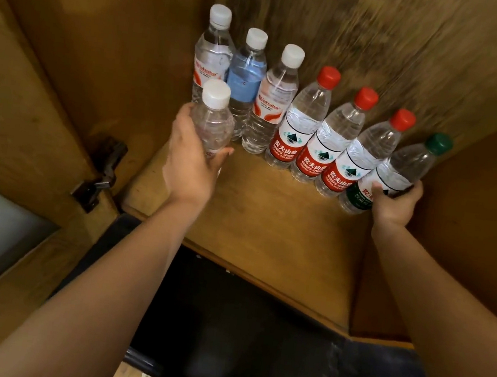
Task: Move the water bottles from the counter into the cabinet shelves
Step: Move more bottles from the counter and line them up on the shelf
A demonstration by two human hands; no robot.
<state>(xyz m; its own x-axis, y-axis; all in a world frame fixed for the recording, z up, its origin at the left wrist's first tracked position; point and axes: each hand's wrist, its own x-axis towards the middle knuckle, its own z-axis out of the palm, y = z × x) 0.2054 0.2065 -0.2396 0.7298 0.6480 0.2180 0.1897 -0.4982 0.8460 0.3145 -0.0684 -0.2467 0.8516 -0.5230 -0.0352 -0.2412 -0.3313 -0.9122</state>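
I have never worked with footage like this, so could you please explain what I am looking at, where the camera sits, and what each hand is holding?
There is no machine here: a person works with two bare hands, and the single picture comes from a camera worn on the head, looking forward and down.

In front is an open wooden cabinet shelf. A row of clear plastic water bottles stands along its back wall: three white-capped bottles on the left, then three red-capped bottles with red labels.

The left hand grips a small clear bottle with a white cap, in front of the row's left end. The right hand holds a green-capped bottle with a green label at the row's right end, leaning with the others.

The dark surface below the shelf is too blurred to identify.
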